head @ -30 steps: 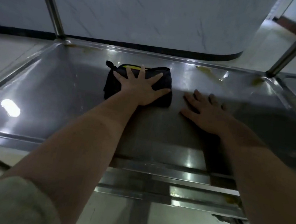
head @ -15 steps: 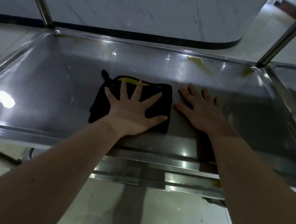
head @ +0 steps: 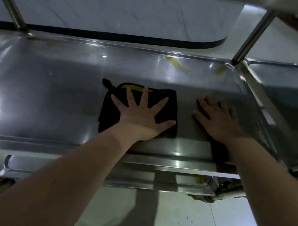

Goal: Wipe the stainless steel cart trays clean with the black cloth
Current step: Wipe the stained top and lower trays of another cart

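A folded black cloth (head: 169, 104) with a yellow edge lies near the middle of the stainless steel cart tray (head: 46, 87). My left hand (head: 142, 116) presses flat on the cloth with its fingers spread wide. My right hand (head: 217, 118) rests flat on the bare steel just to the right of the cloth, fingers straight. Yellowish smears (head: 176, 63) mark the tray's far right part, beyond both hands.
Upright steel posts stand at the far left (head: 9, 2) and far right (head: 252, 33) corners. An upper shelf edge (head: 293, 6) crosses the top right. A lower shelf (head: 137, 179) shows under the front rim. A second steel tray (head: 290, 87) adjoins on the right. Tiled floor (head: 197, 224) lies below.
My left hand has drawn the cloth back from the tray's far side toward the front edge. My right hand stays flat on the steel beside it. The view has dropped lower.
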